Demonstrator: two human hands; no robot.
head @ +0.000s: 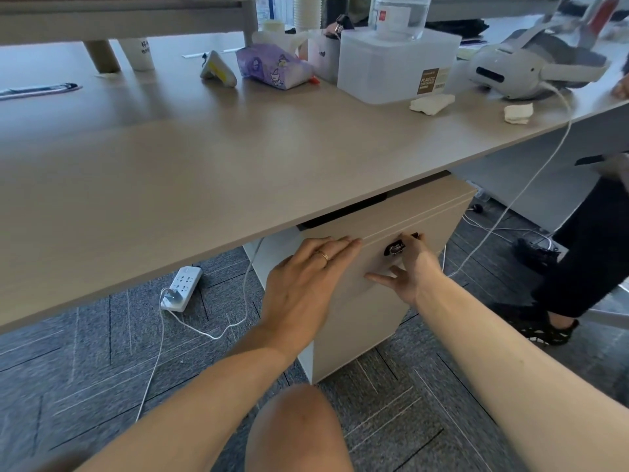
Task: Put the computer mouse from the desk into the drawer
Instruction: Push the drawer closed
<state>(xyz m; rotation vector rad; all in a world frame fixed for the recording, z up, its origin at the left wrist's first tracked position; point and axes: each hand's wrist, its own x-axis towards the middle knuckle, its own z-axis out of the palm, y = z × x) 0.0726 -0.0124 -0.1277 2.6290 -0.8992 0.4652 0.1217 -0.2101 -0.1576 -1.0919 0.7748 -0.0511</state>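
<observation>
A beige drawer cabinet (pixel 360 321) stands under the desk (pixel 211 172), and its drawers look shut. My left hand (pixel 306 277) lies flat on the top drawer front with the fingers stretched out, holding nothing. My right hand (pixel 408 267) is at the same drawer front, further right. Its fingers curl over a small black object with a shiny part, which looks like the computer mouse (pixel 394 248), and its thumb is spread out to the left against the panel. Most of the mouse is hidden by my fingers.
On the desk's far side are a purple tissue pack (pixel 272 68), a white plastic box (pixel 394 64), a white headset (pixel 531 68) with a hanging cable, and two crumpled tissues. A power strip (pixel 182 287) and cables lie on the carpet. Another person's legs (pixel 592 253) are at the right. My knee (pixel 296 430) is below.
</observation>
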